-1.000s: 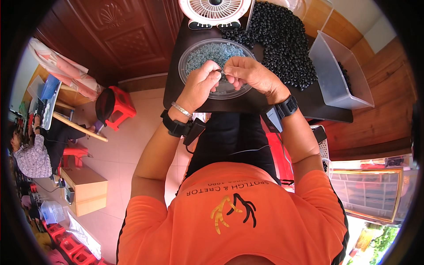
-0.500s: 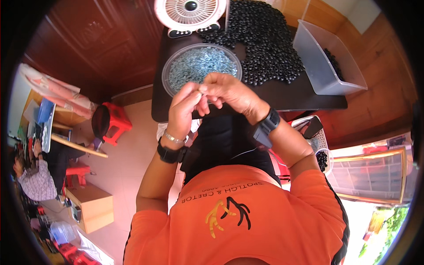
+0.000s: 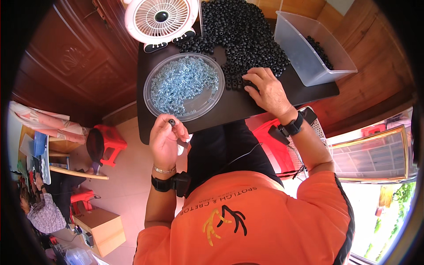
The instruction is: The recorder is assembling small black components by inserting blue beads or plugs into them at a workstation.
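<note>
On the left, below the round tub, my left hand pinches a small round black cap, its hollow end facing up. My right hand reaches to the near edge of a heap of black caps; its thumb and fingers curl around one cap there, mostly hidden by the fingers. Between the hands and farther off stands the clear round tub, holding many tiny bluish shiny metal pieces. A bare patch of its bottom shows near its front right.
A pink and white fan stands behind the tub on the dark table. At the right is a translucent bin with more black caps. A basket and a red stool sit below the table edge. Another person works far left.
My hands have parted from above the tub. The left, holding the cap, came down and left; the right went over to the black heap. The view has shifted slightly.
</note>
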Demonstrator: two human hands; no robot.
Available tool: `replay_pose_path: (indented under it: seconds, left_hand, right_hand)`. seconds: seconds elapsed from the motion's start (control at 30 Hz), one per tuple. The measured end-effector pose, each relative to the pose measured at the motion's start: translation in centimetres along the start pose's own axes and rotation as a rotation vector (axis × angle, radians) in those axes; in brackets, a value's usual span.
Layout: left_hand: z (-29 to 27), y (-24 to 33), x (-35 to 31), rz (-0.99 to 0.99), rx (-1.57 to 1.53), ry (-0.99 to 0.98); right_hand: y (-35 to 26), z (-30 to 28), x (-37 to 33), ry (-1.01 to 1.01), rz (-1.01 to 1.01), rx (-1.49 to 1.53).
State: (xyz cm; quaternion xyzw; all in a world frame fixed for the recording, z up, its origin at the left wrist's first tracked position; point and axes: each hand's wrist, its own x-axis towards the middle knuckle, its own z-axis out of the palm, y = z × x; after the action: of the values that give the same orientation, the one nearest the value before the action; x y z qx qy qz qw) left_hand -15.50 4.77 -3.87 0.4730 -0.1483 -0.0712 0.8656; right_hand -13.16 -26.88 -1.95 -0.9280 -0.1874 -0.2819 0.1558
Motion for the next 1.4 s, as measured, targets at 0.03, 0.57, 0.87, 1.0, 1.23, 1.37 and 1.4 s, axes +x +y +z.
replay_pose_path:
  seconds: [0.03, 0.57, 0.87, 1.0, 1.23, 1.37, 1.4]
  left_hand:
    - [0.1, 0.0, 0.2, -0.001, 0.014, -0.001]
    - [0.0, -0.5, 1.0, -0.063, 0.077, -0.031]
    - [-0.4, -1.0, 1.0, -0.038, 0.083, -0.047]
    - [-0.8, -1.1, 0.9, -0.041, 0.048, -0.076]
    - [-0.7, -1.1, 0.8, -0.026, 0.052, -0.087]
    - [-0.3, -1.1, 1.0, -0.006, 0.115, -0.084]
    - [-0.4, -1.3, 1.1, -0.007, 0.109, -0.076]
  right_hand:
    - [0.7, -0.1, 0.4, -0.032, -0.091, -0.100]
    - [8.9, 3.4, 2.5, -0.171, -0.070, -0.273]
    - [7.6, 1.6, 2.1, -0.083, 0.001, -0.151]
    - [5.9, -1.8, 1.7, -0.032, 0.031, -0.071]
    - [5.8, -3.5, 2.6, -0.084, 0.237, 0.257]
    - [4.7, 4.6, 6.3, -0.037, 0.503, 0.258]
    - [3.8, 5.8, 7.9, -0.126, 0.585, 0.139]
